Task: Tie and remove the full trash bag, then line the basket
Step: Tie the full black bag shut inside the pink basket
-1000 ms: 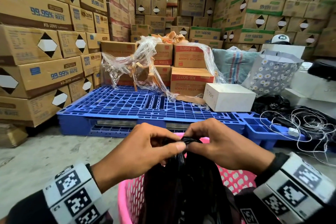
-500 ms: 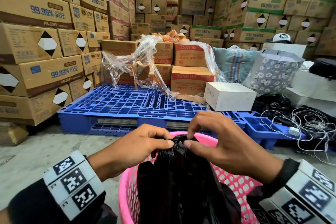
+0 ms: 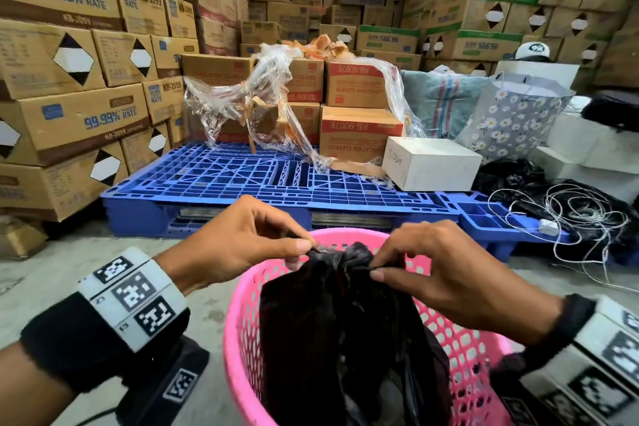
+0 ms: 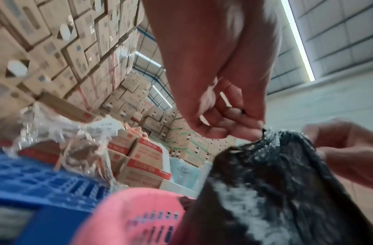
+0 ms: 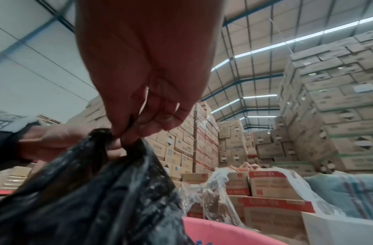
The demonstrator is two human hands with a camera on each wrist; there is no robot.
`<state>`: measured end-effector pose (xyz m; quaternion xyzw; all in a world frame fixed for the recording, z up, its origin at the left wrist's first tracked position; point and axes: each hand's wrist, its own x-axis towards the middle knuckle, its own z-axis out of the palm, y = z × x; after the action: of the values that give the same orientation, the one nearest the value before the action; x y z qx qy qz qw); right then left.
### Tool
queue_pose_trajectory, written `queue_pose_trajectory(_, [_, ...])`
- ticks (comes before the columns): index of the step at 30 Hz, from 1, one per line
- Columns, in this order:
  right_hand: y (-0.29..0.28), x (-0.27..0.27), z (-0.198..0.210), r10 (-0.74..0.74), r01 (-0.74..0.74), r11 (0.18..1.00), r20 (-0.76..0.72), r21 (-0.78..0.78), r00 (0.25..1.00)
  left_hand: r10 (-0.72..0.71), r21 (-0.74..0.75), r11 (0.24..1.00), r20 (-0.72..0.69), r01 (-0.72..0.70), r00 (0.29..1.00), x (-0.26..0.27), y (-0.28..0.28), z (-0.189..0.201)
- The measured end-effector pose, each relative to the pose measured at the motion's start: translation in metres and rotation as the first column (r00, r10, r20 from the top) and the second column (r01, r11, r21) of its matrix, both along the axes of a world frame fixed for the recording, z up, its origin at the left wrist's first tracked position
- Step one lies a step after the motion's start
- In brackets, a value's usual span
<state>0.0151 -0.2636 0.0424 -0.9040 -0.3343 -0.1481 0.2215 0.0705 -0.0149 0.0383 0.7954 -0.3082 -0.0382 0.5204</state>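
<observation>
A full black trash bag stands in a pink perforated basket on the concrete floor. Its top is gathered into a bunched neck. My left hand pinches the left end of that neck between thumb and forefinger. My right hand pinches the right end. In the left wrist view the left hand nips the black bag above the pink basket. The right wrist view shows the right hand pinching the bag, with the basket rim below.
A blue plastic pallet lies just beyond the basket, carrying red-labelled cartons, loose clear wrap and a white box. Cardboard box stacks wall the left and back. Tangled white cord and black bags lie at the right.
Both hands have moved apart sideways, drawing the bag's neck out between them. The view has tipped down, showing more of the basket.
</observation>
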Motion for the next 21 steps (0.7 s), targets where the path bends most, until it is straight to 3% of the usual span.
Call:
queue_pose_trajectory(4, [-0.045, 0.000, -0.018, -0.100, 0.078, 0.987, -0.160, -0.142, 0.982, -0.053, 0.401, 0.910, 0.355, -0.101, 0.933, 0.020, 0.025, -0.014])
queue_pose_trajectory(8, [-0.074, -0.010, -0.032, -0.167, 0.086, 0.949, -0.253, -0.304, 0.953, -0.166, 0.718, 0.665, 0.411, -0.206, 0.897, 0.025, 0.028, -0.033])
queue_pose_trajectory(13, [-0.092, -0.022, -0.036, -0.219, 0.101, 0.929, -0.309, -0.355, 0.926, -0.196, 0.808, 0.504, 0.451, -0.305, 0.871, 0.024, 0.022, -0.039])
queue_pose_trajectory(18, [-0.094, -0.034, -0.034, -0.191, 0.063, 0.947, -0.393, -0.315, 0.899, -0.234, 0.877, 0.266, 0.461, -0.400, 0.856, 0.018, -0.001, -0.047])
queue_pose_trajectory(21, [-0.097, -0.041, -0.033, -0.182, 0.047, 0.952, -0.435, -0.303, 0.882, -0.199, 0.873, 0.166, 0.484, -0.458, 0.852, 0.017, -0.012, -0.049])
